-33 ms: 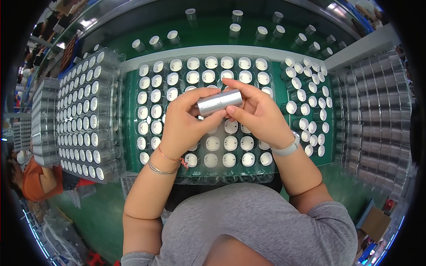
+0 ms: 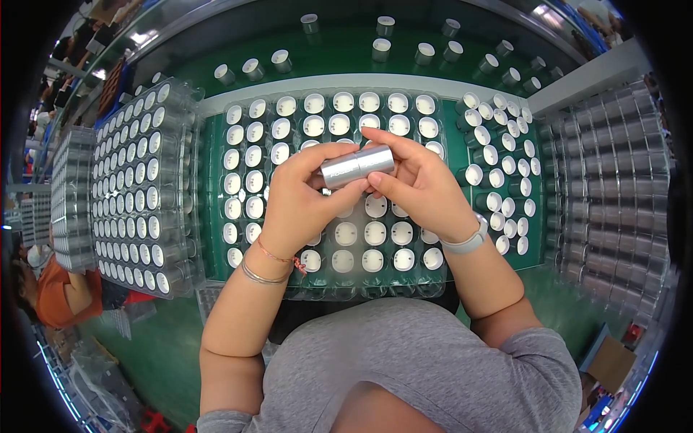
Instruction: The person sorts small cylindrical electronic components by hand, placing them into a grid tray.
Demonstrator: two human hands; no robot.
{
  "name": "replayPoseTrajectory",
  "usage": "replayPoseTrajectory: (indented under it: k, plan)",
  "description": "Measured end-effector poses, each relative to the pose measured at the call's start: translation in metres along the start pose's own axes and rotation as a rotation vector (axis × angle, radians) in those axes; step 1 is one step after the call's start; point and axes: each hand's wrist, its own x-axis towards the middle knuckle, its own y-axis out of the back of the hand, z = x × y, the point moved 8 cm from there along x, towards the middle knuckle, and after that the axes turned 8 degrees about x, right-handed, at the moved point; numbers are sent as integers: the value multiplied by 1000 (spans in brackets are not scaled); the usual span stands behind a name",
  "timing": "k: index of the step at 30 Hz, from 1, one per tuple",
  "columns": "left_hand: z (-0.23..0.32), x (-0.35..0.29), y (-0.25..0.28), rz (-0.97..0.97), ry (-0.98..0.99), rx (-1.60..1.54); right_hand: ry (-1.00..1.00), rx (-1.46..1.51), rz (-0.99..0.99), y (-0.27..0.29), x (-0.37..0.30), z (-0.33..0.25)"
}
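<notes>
A shiny silver cylinder (image 2: 357,166) lies nearly level between my hands, above the middle of a tray. A seam crosses it halfway; I cannot tell whether it is one piece or two held end to end. My left hand (image 2: 303,184) is closed around its left part, thumb underneath. On the right part, my right hand (image 2: 426,184) grips with its thumb, its index finger stretched along the far side. Beneath sits a clear plastic tray (image 2: 426,291) holding rows of upright cylinders with round white tops (image 2: 375,233). My hands and forearms hide some of them.
Loose white-topped cylinders (image 2: 497,177) crowd the green surface at right. Beyond them leans a stack of clear trays (image 2: 613,195). At left stand filled trays (image 2: 186,252). Behind a pale rail (image 2: 303,81), more cylinders stand scattered on a green belt (image 2: 332,61). Someone in orange (image 2: 65,296) is far left.
</notes>
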Motion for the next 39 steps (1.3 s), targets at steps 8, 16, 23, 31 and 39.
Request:
replayPoseTrajectory:
  k: [8,16,23,31,39]
  plan:
    - [-3,0,0,-19,27,31,-62,-33,19,2,0,1]
    - [-11,3,-7,-86,42,-246,-5,12,5,1,0,1]
    - [-5,3,-3,-87,46,-388,91,-98,40,6,-1,-12]
    - [-1,4,3,18,-114,-160,195,-165,124,10,-2,-13]
    - [0,2,5,60,-58,-172,280,-159,77,5,-1,-16]
